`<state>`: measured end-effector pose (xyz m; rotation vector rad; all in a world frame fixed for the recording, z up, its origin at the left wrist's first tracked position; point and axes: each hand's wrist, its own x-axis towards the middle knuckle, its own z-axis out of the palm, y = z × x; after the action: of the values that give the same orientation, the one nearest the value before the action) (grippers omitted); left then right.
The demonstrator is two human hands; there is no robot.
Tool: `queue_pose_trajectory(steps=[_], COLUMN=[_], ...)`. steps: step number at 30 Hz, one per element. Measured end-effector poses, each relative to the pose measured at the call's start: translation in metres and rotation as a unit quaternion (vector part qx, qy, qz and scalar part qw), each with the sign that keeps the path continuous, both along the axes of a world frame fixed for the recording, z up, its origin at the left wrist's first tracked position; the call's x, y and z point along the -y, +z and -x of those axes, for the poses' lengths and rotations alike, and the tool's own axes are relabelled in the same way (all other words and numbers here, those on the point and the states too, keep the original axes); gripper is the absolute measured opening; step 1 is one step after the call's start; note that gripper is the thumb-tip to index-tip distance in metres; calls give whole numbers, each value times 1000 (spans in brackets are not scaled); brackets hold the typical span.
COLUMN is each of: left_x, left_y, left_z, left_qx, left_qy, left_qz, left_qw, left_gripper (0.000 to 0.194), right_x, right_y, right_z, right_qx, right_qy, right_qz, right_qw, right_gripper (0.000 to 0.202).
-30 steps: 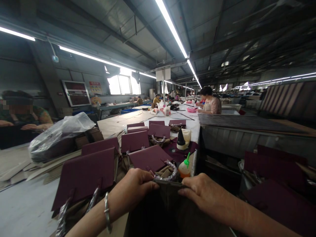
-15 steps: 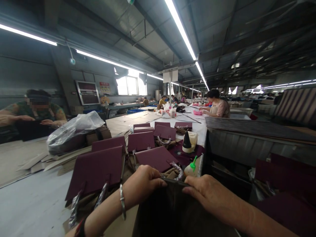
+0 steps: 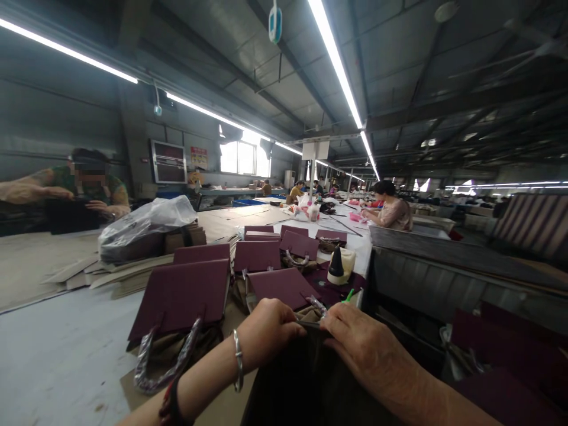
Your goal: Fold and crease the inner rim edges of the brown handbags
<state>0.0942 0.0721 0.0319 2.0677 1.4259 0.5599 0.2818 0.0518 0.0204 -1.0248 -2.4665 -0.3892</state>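
Note:
A dark piece of fabric (image 3: pixel 306 378), perhaps a bag lining, hangs low in front of me with its top edge held up. My left hand (image 3: pixel 268 334) pinches that edge between thumb and fingers. Close beside it, my right hand (image 3: pixel 359 340) grips the same edge, thumb below and fingers on top. Just beyond my hands lies a maroon handbag (image 3: pixel 279 286) with a plastic-wrapped handle. To the left, a larger maroon handbag (image 3: pixel 181 296) rests with its wrapped handle (image 3: pixel 151 367) toward me. A bottle's green nozzle (image 3: pixel 349 295) shows behind my right hand, its body hidden.
More maroon bags (image 3: pixel 256 255) stand further along the white table (image 3: pixel 57 361). A pale container with a black cone (image 3: pixel 338 263) is by the right edge. Clear plastic (image 3: pixel 146 228) covers a stack at left. Co-workers sit at left (image 3: pixel 89 189) and ahead right (image 3: pixel 390 207).
My right hand has shifted slightly left along the fabric edge, nearer the left hand, and now hides most of the green-tipped bottle. The camera view has tilted up and turned slightly left.

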Motion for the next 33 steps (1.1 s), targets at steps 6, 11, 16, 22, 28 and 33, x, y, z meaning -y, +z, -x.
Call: queue_pose_trajectory(steps=[6, 11, 16, 22, 28, 33], left_x=[2, 3, 2, 1, -1, -2], left_y=[0, -3, -4, -7, -9, -9], left_z=[-1, 0, 1, 2, 2, 1], left_qx=[8, 16, 26, 30, 34, 35], left_qy=[3, 5, 2, -5, -5, -14], left_qz=[-5, -10, -15, -17, -16, -21], left_qw=[1000, 1000, 1000, 999, 999, 999], left_gripper=[23, 23, 24, 23, 21, 20], right_x=[2, 2, 0, 0, -1, -7], right_y=[-2, -1, -1, -1, -1, 1], right_z=[-1, -1, 1, 0, 1, 3], right_qx=[15, 14, 22, 6, 3, 6], right_qy=[-12, -8, -5, 25, 39, 22], right_qz=[-10, -17, -29, -51, -51, -61], right_qw=[1000, 1000, 999, 998, 998, 998], right_gripper=[16, 15, 14, 20, 20, 17])
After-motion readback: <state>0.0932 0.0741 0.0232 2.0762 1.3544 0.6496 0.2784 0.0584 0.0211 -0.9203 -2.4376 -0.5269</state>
